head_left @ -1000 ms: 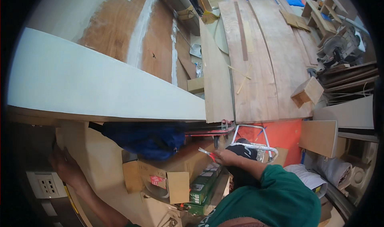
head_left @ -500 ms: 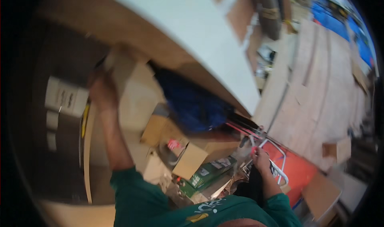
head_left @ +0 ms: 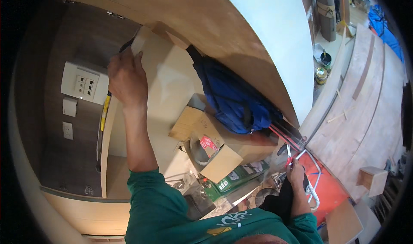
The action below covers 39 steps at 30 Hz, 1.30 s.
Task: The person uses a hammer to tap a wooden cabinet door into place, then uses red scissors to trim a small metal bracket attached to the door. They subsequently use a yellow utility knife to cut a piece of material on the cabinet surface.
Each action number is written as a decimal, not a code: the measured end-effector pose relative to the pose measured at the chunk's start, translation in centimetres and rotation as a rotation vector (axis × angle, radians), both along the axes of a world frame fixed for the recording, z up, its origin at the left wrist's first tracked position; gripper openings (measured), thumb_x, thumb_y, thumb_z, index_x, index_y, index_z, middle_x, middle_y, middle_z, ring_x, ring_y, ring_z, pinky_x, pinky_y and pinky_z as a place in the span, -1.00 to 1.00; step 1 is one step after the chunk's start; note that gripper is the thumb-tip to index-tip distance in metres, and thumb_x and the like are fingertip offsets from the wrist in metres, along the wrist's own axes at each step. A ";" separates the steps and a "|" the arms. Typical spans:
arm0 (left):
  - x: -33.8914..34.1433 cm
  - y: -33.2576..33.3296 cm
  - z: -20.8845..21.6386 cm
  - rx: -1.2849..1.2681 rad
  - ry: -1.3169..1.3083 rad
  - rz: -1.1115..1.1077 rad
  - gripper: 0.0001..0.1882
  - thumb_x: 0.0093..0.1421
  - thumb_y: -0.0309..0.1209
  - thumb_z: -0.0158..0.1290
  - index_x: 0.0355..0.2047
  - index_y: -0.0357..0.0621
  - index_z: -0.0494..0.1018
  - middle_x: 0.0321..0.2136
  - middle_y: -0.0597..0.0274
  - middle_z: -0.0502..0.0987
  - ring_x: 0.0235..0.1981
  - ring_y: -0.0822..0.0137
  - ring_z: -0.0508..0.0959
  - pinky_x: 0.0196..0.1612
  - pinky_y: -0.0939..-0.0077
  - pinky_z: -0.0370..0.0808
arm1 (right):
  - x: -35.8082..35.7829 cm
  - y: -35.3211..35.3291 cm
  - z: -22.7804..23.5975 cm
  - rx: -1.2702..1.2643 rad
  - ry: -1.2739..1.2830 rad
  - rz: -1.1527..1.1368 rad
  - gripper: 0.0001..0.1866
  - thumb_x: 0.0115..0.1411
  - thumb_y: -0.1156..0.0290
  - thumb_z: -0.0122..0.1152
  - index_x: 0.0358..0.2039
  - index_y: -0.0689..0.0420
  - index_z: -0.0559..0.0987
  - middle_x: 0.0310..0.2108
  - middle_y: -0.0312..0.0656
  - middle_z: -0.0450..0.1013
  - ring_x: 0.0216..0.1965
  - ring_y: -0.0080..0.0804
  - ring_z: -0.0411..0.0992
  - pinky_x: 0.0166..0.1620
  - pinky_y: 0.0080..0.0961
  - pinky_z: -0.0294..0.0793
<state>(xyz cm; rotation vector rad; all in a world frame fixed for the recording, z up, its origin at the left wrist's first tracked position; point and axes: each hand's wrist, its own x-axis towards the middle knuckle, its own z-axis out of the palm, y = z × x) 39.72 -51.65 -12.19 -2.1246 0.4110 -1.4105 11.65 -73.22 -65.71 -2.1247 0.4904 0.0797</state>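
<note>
My left hand [head_left: 129,78] is raised at the upper left, its fingers closed over the edge of a pale upright board [head_left: 161,72]. A dark piece shows just past the fingertips; whether the hand grips it too is unclear. Beside the wrist, a slim yellow-and-black tool [head_left: 104,112] lies along the board's edge. Low at the right, my right hand [head_left: 295,175] is closed round a red-handled tool [head_left: 288,156] with a dark curved head, its exact kind hard to make out. Between the arms stands an open cardboard box [head_left: 221,163] with a grey roll [head_left: 198,151] inside.
A blue bag [head_left: 234,100] rests against a large white-topped panel [head_left: 279,37]. White switch plates [head_left: 84,82] sit on the dark wall. A green box [head_left: 236,180] lies below the cardboard box. At right are wood sheets [head_left: 344,115], a red surface [head_left: 320,183] and open cans [head_left: 321,75].
The view has shifted and steadied, so the panel and bag appear farther right. My left hand stays up at the board's edge. My right hand still holds the red-handled tool.
</note>
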 end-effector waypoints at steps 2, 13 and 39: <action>-0.5 -0.5 -0.1 -0.057 0.037 0.061 -0.73 0.13 -0.28 0.24 -0.18 -0.11 0.60 -0.32 0.13 0.59 -0.24 0.11 0.59 -0.25 0.23 0.54 | 0.3 -0.1 -0.2 0.010 0.026 0.000 -0.72 0.09 0.40 0.22 -0.17 0.21 0.52 -0.38 0.09 0.51 -0.30 0.10 0.51 -0.22 -0.07 0.47; 0.1 0.0 -0.2 -0.007 0.034 0.042 -0.75 0.21 -0.28 0.18 -0.16 -0.12 0.57 -0.31 0.15 0.54 -0.31 0.12 0.58 -0.34 0.21 0.52 | 2.8 0.6 -1.3 0.068 0.034 0.012 -0.75 0.13 0.36 0.18 -0.23 0.22 0.46 -0.31 0.15 0.48 -0.25 0.19 0.48 -0.19 -0.01 0.45; 0.0 0.3 0.7 0.025 0.053 0.040 -0.64 0.17 -0.22 0.21 -0.05 -0.03 0.54 -0.38 0.14 0.53 -0.36 0.09 0.57 -0.36 0.20 0.50 | 3.0 0.1 -1.6 0.087 0.001 0.016 -0.65 0.01 0.35 0.32 -0.22 0.26 0.49 -0.38 0.09 0.49 -0.31 0.08 0.50 -0.23 -0.13 0.47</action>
